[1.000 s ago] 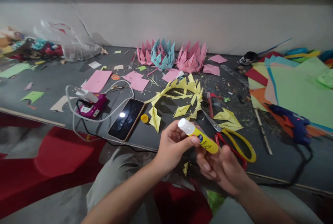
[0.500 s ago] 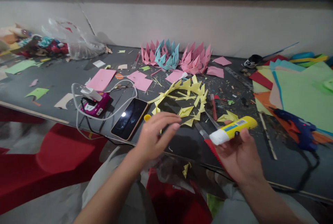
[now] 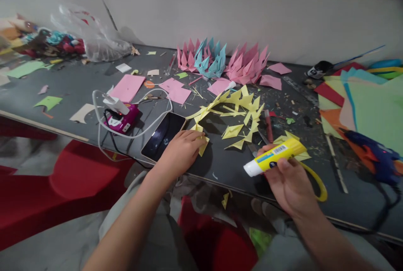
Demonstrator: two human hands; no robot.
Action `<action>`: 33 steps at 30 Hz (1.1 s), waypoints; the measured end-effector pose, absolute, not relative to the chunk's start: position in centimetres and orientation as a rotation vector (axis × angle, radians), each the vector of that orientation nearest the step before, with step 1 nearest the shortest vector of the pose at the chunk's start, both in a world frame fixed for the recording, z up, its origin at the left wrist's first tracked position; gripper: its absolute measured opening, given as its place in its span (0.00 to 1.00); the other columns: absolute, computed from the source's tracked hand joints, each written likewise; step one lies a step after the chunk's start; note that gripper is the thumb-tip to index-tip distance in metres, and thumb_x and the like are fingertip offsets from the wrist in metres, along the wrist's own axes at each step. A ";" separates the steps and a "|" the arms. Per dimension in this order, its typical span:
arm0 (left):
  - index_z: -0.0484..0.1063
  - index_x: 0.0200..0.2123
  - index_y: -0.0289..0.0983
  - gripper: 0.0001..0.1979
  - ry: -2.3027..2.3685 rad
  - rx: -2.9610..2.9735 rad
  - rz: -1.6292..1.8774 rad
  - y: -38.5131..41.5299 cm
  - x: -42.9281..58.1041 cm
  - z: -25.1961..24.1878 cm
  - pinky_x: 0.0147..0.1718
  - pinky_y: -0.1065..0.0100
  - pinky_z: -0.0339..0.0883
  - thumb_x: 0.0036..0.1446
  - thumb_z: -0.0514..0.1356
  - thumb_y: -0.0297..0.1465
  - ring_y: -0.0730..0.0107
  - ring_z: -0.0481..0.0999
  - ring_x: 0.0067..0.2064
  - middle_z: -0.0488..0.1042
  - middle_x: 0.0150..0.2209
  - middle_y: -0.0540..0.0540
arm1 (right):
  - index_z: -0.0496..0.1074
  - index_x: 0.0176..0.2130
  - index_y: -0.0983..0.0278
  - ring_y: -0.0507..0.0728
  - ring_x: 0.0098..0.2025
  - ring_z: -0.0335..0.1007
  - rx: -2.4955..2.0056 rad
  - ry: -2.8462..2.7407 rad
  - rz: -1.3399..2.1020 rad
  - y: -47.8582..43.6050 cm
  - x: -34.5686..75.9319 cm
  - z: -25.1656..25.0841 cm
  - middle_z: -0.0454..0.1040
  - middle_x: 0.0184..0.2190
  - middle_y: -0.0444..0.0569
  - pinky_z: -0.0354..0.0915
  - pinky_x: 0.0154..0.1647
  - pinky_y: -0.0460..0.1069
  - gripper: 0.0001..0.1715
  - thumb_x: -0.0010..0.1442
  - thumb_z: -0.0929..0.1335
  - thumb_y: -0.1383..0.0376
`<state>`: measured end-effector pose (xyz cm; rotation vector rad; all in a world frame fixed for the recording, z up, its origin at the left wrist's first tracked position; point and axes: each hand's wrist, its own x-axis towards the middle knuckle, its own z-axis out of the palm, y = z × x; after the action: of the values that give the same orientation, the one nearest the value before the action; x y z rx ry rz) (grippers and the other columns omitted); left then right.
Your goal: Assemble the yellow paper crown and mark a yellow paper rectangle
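My right hand (image 3: 291,182) grips a yellow glue stick (image 3: 273,156), its white end pointing left and down, just above the table's front edge. My left hand (image 3: 181,149) rests palm down on the dark table (image 3: 63,115), fingers curled over the near end of a chain of folded yellow paper points (image 3: 234,109). Whether they pinch the paper or only press on it I cannot make out. A black phone (image 3: 162,135) lies right beside the left hand. Yellow-handled scissors (image 3: 316,180) lie partly under the right hand.
Pink and blue folded paper crowns (image 3: 220,61) stand at the back. Pink sheets (image 3: 127,87), a magenta device with white cable (image 3: 121,119), a blue glue gun (image 3: 373,155) and stacked coloured paper (image 3: 371,107) lie around. A plastic bag (image 3: 91,40) sits far left. A red chair (image 3: 63,187) stands below.
My left hand let go of the glue stick, reached forward and came down on the end of the yellow paper chain. The right hand carried the glue stick to the right.
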<state>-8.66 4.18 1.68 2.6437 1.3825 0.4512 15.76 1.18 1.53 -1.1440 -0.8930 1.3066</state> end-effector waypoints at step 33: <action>0.72 0.40 0.35 0.11 1.218 2.644 0.370 4.3 -5.4 1.4 0.50 0.61 0.61 0.59 0.51 0.24 0.61 0.69 0.52 0.75 0.47 0.46 | 0.69 0.40 0.61 0.56 0.37 0.71 -1.244 -1.823 0.721 2.1 15.0 0.8 0.74 0.36 0.48 0.66 0.39 0.50 0.12 0.57 0.66 0.58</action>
<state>-5.42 4.25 1.43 2.6438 1.2175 0.3698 15.02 2.12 0.79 -1.2441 -1.8230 0.7208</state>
